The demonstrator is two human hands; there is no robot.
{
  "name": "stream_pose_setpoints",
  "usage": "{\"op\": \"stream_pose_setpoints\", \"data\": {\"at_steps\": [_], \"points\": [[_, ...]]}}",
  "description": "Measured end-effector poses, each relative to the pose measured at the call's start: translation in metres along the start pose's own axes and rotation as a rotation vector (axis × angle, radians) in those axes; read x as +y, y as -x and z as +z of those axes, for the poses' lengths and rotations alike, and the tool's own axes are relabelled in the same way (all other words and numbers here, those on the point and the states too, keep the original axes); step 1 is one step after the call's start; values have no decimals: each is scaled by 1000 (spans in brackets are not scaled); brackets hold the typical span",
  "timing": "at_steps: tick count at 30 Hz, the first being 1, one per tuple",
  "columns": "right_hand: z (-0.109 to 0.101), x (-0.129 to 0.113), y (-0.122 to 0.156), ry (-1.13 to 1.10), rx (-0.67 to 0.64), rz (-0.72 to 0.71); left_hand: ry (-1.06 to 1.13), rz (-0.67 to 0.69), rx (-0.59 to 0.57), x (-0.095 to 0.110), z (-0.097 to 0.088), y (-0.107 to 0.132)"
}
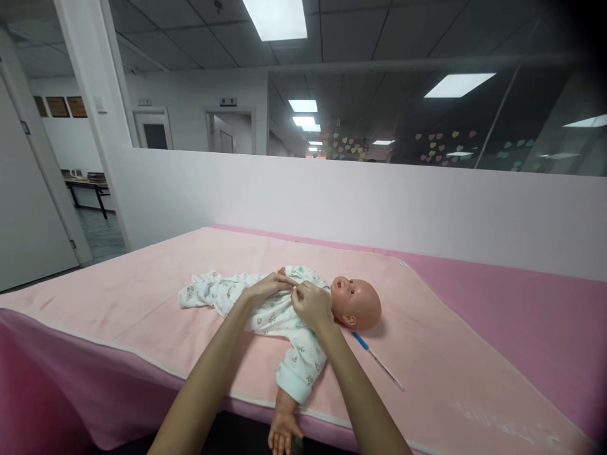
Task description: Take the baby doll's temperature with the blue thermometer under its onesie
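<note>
A baby doll (pixel 356 302) lies on its back on a light pink blanket (pixel 142 297), head to the right. It wears a white patterned romper (pixel 265 313). One doll arm hangs over the table's near edge. My left hand (pixel 268 287) rests on the doll's chest with its fingers pinching the romper fabric. My right hand (pixel 310 304) is closed in a pinch on the romper near the doll's neck, fingertips almost meeting the left hand's.
A thin blue-and-clear thermometer (pixel 377 359) lies on the blanket just right of my right forearm. The blanket covers a darker pink sheet (pixel 521 303). A white partition wall (pixel 332 196) runs behind the table, with glass above it. An open doorway is at far left.
</note>
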State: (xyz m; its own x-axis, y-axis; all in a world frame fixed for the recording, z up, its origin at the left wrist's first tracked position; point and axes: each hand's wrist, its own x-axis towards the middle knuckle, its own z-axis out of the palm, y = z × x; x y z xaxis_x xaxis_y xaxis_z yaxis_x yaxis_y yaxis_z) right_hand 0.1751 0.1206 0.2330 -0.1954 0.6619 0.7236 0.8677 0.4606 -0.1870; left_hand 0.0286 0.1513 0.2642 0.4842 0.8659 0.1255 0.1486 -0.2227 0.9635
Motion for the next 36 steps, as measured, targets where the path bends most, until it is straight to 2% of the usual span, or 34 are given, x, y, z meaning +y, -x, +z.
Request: {"op": "stream_pose_setpoints", "data": {"at_steps": [4,12,16,20,28,32,36], "points": [[3,0,2,7,-13,35,-24,31,-95,1,3,4],[-2,9,8,-97,-97,102,-45,50,-2,2,7,6],[-1,8,8,-177,-22,123,-25,54,20,-1,5,6],[0,5,9,-260,68,148,-4,41,-21,-1,3,7],[6,9,9,-361,77,256,-44,47,3,3,5,9],[8,11,8,-430,88,308,-88,61,-32,8,7,13],[11,15,5,-561,107,387,-94,44,19,7,7,12]]}}
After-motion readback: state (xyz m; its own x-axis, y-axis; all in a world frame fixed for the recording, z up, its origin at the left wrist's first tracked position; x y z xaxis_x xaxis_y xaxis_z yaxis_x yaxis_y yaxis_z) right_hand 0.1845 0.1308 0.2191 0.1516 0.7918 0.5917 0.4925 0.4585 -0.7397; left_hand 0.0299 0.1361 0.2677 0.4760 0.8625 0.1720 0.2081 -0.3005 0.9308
